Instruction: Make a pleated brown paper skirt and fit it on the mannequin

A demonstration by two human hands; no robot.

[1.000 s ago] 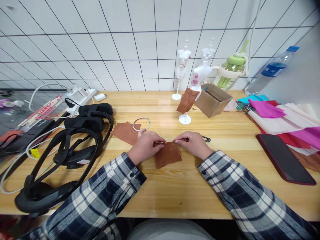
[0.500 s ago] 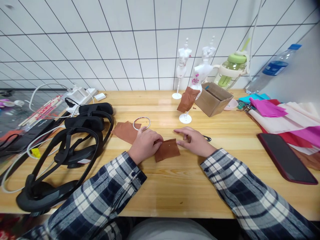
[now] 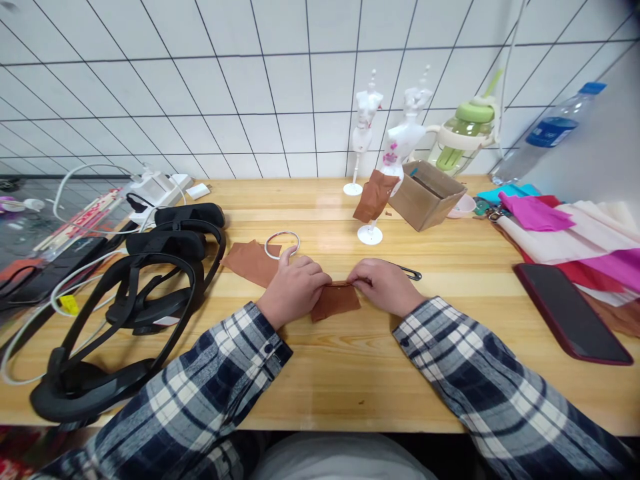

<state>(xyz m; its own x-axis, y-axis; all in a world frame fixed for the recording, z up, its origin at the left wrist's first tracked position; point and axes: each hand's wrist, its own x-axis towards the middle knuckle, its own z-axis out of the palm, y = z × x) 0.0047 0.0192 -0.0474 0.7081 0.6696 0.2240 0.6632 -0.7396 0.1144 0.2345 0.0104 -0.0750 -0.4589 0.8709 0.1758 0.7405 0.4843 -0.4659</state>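
Observation:
A small brown piece of fabric [image 3: 336, 303] lies on the wooden table in front of me, its far edge folded over. My left hand [image 3: 299, 287] pinches the far left corner of it. At the far right corner, the fingers of my right hand [image 3: 383, 283] are closed on the same edge. Behind my left hand is another brown fabric piece [image 3: 250, 261], with a silver ring [image 3: 269, 248] resting partly over it. Black-handled scissors or a similar tool [image 3: 413, 274] show just beyond my right hand, mostly hidden by it.
Two white mini dress forms [image 3: 370, 235] stand at the back, the nearer one with brown fabric on it. Beside them are a cardboard box [image 3: 425, 203] and a green-lidded bottle [image 3: 474, 113]. Black headsets [image 3: 173, 320] lie left; a phone [image 3: 570, 313] and coloured fabrics [image 3: 590, 233] lie right.
My right hand has moved slightly left and closed on the fabric's far right corner. The far edge now looks folded over and straighter between both hands.

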